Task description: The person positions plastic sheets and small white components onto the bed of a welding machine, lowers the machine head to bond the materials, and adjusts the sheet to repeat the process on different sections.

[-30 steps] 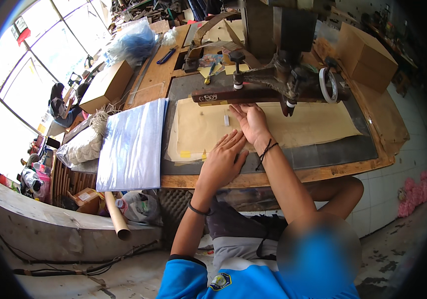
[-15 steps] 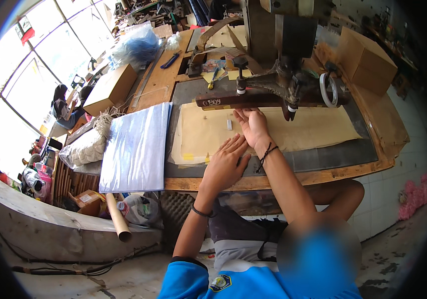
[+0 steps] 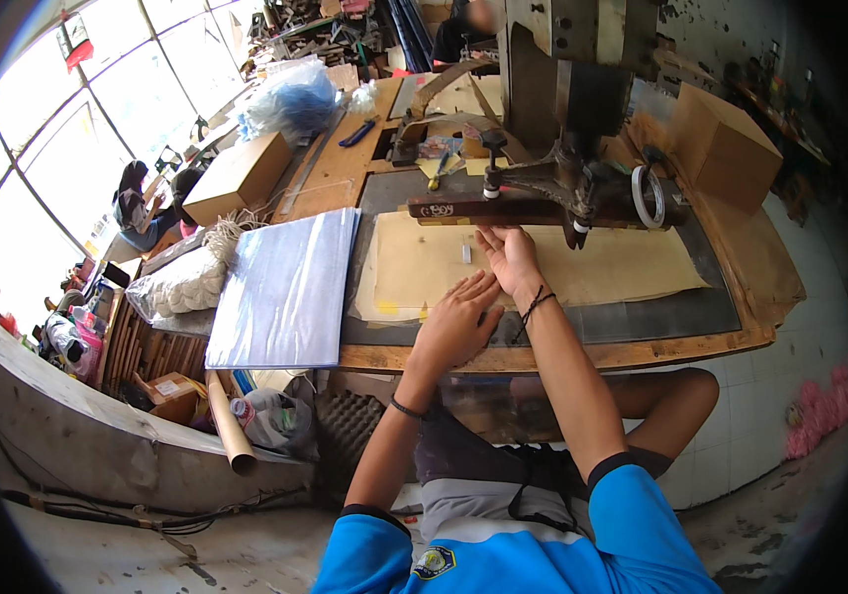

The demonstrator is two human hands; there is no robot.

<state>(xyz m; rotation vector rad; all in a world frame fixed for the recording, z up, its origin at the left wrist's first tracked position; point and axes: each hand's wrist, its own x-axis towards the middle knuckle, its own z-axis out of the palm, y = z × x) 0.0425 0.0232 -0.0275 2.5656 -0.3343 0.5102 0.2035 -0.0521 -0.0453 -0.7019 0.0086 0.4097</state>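
In the head view, the left hand (image 3: 455,322) lies flat with fingers spread on the tan sheet (image 3: 543,267), while the right hand (image 3: 511,259), fingers extended and open, presses it just below the machine arm (image 3: 533,203). The sheet lies flat on the surface (image 3: 642,348), long axis running left to right; it looks thin, light and floppy, best held by flat palms or at an edge.

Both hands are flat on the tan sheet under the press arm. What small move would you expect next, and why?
Probably a slight push of the tan sheet farther under the press arm. The right hand lies flat with its fingertips just at the arm's edge, and the left hand presses the sheet's near edge, so both look set to slide it.
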